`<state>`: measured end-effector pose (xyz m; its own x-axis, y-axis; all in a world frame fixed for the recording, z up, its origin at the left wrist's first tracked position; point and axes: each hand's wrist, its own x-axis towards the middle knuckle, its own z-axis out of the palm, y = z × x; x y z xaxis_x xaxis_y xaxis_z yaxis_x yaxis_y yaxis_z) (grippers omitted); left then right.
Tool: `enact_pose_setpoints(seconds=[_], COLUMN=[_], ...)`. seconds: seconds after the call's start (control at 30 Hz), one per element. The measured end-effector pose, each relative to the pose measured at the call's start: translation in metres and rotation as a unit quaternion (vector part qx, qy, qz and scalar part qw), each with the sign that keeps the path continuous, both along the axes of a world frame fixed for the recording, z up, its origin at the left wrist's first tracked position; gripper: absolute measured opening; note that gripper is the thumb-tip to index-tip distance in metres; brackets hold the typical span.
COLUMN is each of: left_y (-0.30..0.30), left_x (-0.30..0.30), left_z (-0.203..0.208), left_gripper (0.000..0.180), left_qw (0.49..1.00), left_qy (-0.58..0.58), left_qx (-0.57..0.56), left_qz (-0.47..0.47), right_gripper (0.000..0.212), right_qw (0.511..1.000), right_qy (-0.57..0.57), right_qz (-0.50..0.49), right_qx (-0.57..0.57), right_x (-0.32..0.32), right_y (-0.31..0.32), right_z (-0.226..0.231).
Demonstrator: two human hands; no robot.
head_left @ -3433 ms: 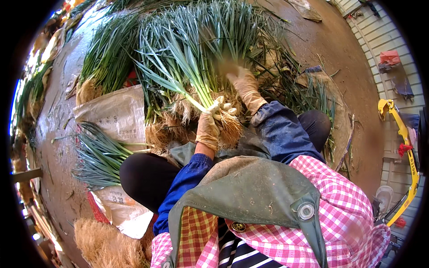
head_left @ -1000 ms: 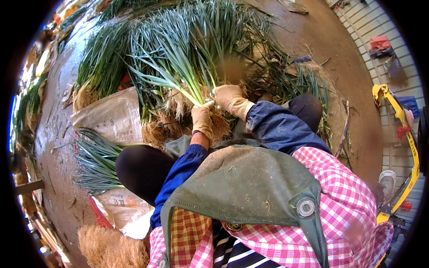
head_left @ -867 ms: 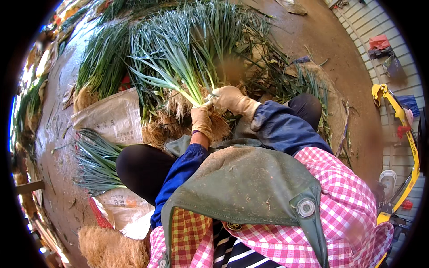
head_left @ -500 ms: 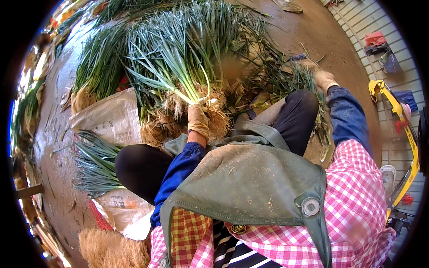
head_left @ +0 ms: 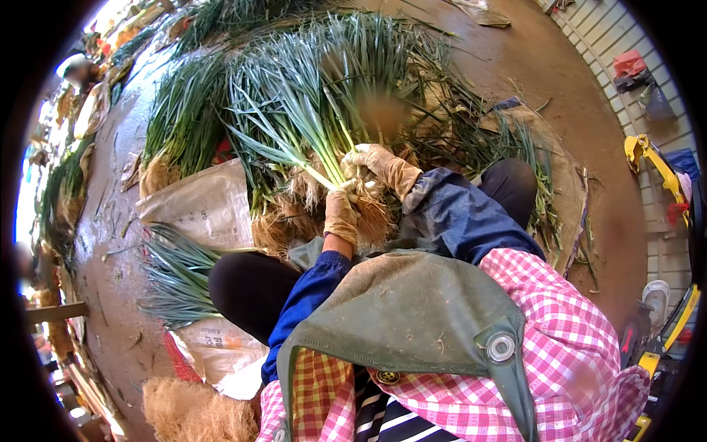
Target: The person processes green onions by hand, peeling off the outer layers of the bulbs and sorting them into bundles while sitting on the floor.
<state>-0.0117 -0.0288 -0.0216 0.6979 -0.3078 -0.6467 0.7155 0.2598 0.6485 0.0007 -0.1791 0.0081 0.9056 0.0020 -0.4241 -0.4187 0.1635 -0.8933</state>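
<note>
My left hand [head_left: 341,219], in a tan work glove, is closed round the white bases of a small bunch of scallions [head_left: 335,166]. Their green leaves fan out away from me, and pale stringy roots [head_left: 374,219] hang beside the glove. From the right, my gloved right hand [head_left: 386,168] reaches in just above the left, its fingers bent against the bunch's stalks. Which stalk it pinches is partly hidden by the glove. Right behind both hands lies a large heap of scallions [head_left: 368,55], leaves pointing away and roots toward me.
Another scallion pile [head_left: 188,110] lies at the far left. Beside my left knee, a smaller bunch [head_left: 177,272] rests near printed sacks [head_left: 213,202]. Cut roots [head_left: 195,412] are piled at the lower left. Loose leaves [head_left: 541,184] lie right; a yellow machine arm [head_left: 659,169] stands farther right.
My right hand has come in from the loose leaves at the right to the bunch in my left hand. The left hand keeps its grip. The whole view has shifted slightly.
</note>
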Motion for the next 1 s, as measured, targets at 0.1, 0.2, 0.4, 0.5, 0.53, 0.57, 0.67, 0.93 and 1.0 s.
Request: enact_pose_setpoints(seconds=[0.1,0.2,0.4,0.5,0.53,0.57,0.67,0.93,1.0], left_y=[0.007,0.017,0.008,-0.003,-0.009,-0.001,0.003,0.001,0.004], left_x=[0.002,0.002,0.009,0.004,0.002,0.007,0.007,0.009,0.014], left_z=[-0.008,-0.001,-0.008,0.012,0.021,0.023,0.035,0.024,0.007], left_gripper=[0.021,0.027,0.018,0.019,0.02,0.021,0.02,0.017,0.024], left_qw=[0.996,0.985,0.987,0.981,0.982,0.977,0.986,0.987,0.988], left_qy=[-0.012,-0.009,-0.032,-0.003,-0.006,0.002,-0.019,-0.009,-0.024], left_qx=[-0.079,-0.157,-0.111,-0.176,-0.171,-0.187,-0.128,-0.129,-0.138], left_qz=[0.034,0.067,0.11,0.083,0.077,0.101,0.105,0.095,0.064], right_gripper=[0.018,0.025,0.024,0.022,0.025,0.029,0.037,0.022,0.017], right_qw=[0.984,0.985,0.907,0.765,0.702,0.625,0.607,0.93,0.954], right_qy=[-0.066,-0.007,0.0,0.218,0.341,0.408,0.396,0.137,0.201], right_qz=[0.062,0.072,-0.051,-0.038,-0.029,0.08,0.136,0.189,0.138], right_qx=[-0.155,-0.159,-0.418,-0.604,-0.625,-0.661,-0.675,-0.284,-0.177], right_x=[-0.004,-0.036,-0.138,-0.248,-0.28,-0.276,-0.25,0.007,0.036], right_y=[0.0,-0.027,-0.218,-0.345,-0.373,-0.368,-0.338,-0.177,-0.127], right_z=[0.03,0.12,0.182,0.165,0.155,0.135,0.116,0.042,0.004])
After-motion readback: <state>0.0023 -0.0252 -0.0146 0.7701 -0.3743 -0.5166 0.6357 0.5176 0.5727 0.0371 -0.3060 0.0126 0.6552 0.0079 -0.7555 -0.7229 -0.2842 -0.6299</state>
